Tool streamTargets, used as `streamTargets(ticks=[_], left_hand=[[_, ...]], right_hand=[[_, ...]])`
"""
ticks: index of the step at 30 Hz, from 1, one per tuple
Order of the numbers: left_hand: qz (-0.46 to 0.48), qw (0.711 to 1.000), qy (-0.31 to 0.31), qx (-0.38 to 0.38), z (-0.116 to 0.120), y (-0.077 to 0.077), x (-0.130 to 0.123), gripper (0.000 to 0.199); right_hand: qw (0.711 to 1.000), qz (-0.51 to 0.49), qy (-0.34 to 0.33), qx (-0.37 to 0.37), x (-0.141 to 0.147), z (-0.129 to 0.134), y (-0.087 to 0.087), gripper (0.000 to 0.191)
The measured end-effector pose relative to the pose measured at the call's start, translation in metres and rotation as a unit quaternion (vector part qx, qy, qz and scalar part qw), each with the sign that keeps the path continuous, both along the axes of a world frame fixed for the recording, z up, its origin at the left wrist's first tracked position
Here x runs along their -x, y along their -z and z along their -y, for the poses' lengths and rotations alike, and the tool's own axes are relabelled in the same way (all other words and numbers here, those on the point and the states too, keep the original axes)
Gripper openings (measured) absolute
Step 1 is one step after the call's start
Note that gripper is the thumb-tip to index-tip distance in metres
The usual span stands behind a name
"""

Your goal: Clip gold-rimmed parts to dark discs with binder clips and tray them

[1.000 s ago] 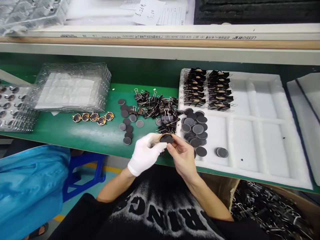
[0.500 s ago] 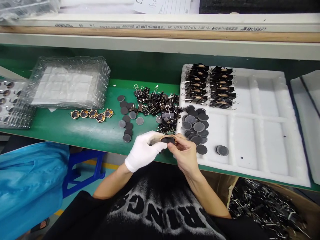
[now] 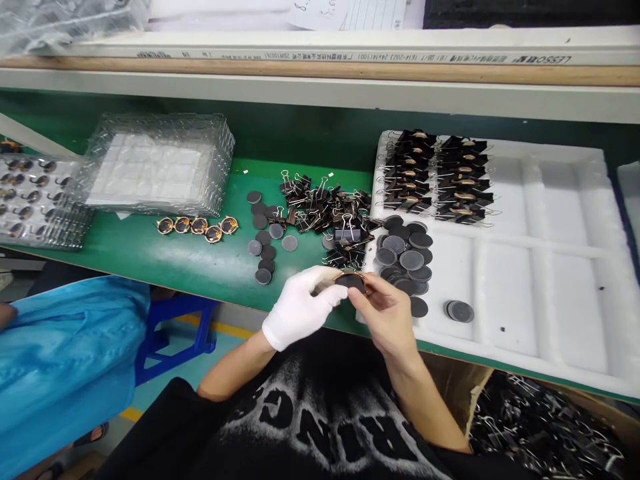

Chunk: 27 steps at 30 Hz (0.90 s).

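Note:
Between my hands, at the table's front edge, is a gold-rimmed round piece with a black disc (image 3: 351, 281) on its face. My left hand (image 3: 303, 303), in a white glove, pinches its left side. Bare, my right hand (image 3: 387, 310) grips the right side, thumb on the disc. Black binder clips (image 3: 347, 230) lie heaped just beyond. Loose dark discs (image 3: 263, 275) are scattered left of the clips, and more discs (image 3: 412, 260) are piled on the white foam tray (image 3: 453, 257) at the right. Clipped pieces (image 3: 463, 180) stand in two columns in the tray's back compartments.
Several gold-rimmed round pieces (image 3: 199, 225) lie on the green table (image 3: 125, 247). Clear plastic trays (image 3: 150, 167) are stacked behind them, with filled trays (image 3: 35, 200) further left. A box of clips (image 3: 540, 427) sits below right. A person in blue (image 3: 70, 347) and a blue stool (image 3: 200, 333) are at left.
The whole view has shifted, so the table and its items appear further right. Both hands keep hold of the piece, in nearly the same pose.

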<state>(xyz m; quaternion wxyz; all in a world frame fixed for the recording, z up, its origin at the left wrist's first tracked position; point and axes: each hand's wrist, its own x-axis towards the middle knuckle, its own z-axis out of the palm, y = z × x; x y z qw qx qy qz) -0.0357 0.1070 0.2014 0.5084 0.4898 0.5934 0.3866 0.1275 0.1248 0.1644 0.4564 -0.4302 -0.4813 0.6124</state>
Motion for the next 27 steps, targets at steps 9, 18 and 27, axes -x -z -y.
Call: streamTargets(ticks=[9,18,27], left_hand=[[-0.45,0.881,-0.021,-0.143,-0.059,0.013,0.066,0.033],[-0.614,0.778,0.078,-0.111,-0.111,0.021,0.08,0.026],[-0.279,0.945,-0.094,-0.139,-0.051,-0.011,0.056,0.031]], right_hand=[[0.992,-0.073,0.025,0.098,-0.016,-0.008,0.001,0.028],[0.964,-0.171,0.029,0.2,-0.003,-0.018,-0.009,0.028],[0.962,-0.202,-0.009,0.182,0.01,-0.02,-0.009,0.03]])
